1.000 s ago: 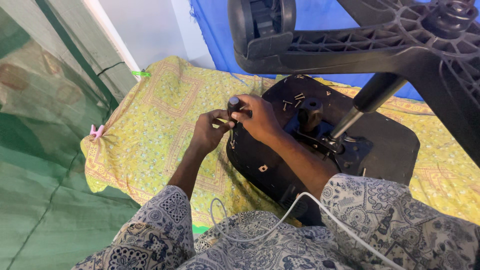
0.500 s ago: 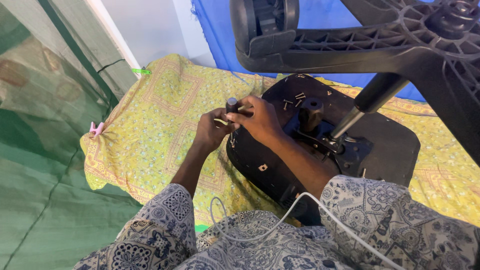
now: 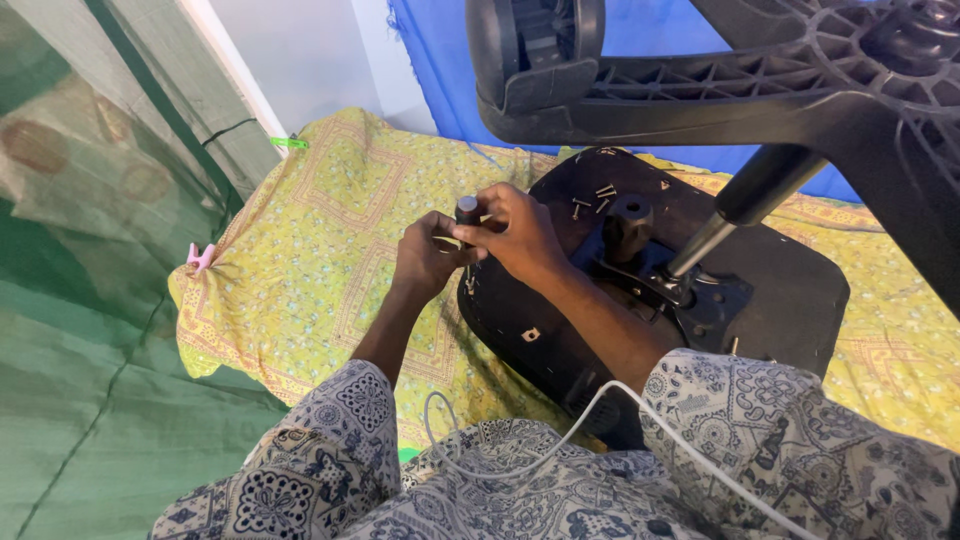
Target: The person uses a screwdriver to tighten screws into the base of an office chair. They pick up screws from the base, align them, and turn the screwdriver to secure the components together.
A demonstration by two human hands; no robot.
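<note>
An upturned office chair is lying across a yellow patterned cloth, its black star base with a caster wheel looming at the top of the view and the gas cylinder slanting down into the seat mechanism. The black seat underside is facing up, taking most of the middle ground. A blue sheet is hanging behind, and green netting is draping along the left. A white cable is trailing over the person's patterned sleeves.

At the seat's near-left edge, both hands are working together on a small dark screwdriver handle. The right hand is wrapping over it from above, fingers clamped around the grip; the left hand is pinching in just below, fingertips closed at the shaft or the fastener, though what exactly they are holding is hidden. Loose screws are lying scattered on the seat near the black knob.

Judging by the pose, a screw is being driven or loosened at the seat edge. The next move seems to call for steady downward pressure while turning, keeping the tip seated so it is not slipping off.
</note>
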